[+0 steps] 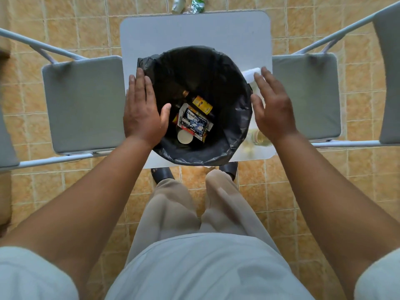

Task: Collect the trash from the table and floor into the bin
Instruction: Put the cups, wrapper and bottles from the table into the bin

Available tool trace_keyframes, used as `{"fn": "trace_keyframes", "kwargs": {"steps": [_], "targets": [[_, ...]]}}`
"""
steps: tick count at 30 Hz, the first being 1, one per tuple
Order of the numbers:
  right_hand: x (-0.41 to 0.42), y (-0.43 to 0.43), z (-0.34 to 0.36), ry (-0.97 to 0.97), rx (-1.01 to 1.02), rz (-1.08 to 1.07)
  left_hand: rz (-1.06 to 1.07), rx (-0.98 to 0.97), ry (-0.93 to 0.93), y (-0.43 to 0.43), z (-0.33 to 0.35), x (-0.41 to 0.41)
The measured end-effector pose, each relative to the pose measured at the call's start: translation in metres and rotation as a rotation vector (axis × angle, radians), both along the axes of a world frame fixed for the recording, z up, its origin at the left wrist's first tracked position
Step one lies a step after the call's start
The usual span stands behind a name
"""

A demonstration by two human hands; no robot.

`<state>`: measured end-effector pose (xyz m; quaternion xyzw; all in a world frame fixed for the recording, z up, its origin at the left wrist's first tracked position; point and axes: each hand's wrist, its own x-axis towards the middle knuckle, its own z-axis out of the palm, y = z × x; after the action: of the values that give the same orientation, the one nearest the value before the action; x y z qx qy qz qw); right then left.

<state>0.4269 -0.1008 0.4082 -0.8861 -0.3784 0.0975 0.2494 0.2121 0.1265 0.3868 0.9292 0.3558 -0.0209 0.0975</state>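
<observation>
A bin lined with a black bag stands on the small white table. Inside lie a gum packet, a yellow wrapper and a round lid. My left hand rests flat on the bin's left rim, fingers apart, holding nothing. My right hand hovers open by the right rim, above a white crumpled tissue and a clear plastic bottle lying on the table. Crumpled wrappers lie on the floor beyond the table.
Two grey padded folding chairs flank the table, one at the left and one at the right. The floor is orange tile. My legs and dark sandals stand at the table's near edge.
</observation>
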Motion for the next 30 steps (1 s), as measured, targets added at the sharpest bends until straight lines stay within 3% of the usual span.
{"fn": "trace_keyframes", "kwargs": {"steps": [3, 8, 16, 22, 26, 30], "targets": [[-0.003, -0.043, -0.011, 0.016, -0.131, -0.103, -0.001, 0.009, 0.006, 0.000, -0.001, 0.001], [-0.020, -0.092, -0.039, 0.140, -0.402, -0.091, -0.020, 0.039, 0.023, 0.001, -0.004, 0.000], [-0.028, -0.099, -0.040, 0.165, -0.272, -0.200, -0.019, 0.037, 0.022, 0.001, -0.004, 0.001], [-0.016, -0.078, 0.028, 0.020, 0.177, -0.329, -0.027, 0.031, 0.002, 0.001, -0.004, 0.000], [-0.002, -0.052, 0.088, -0.197, 0.463, -0.227, -0.016, 0.016, -0.007, 0.001, -0.004, -0.001], [0.005, -0.015, 0.124, -0.283, 0.643, -0.107, -0.010, -0.007, -0.014, 0.001, -0.002, -0.002]]}}
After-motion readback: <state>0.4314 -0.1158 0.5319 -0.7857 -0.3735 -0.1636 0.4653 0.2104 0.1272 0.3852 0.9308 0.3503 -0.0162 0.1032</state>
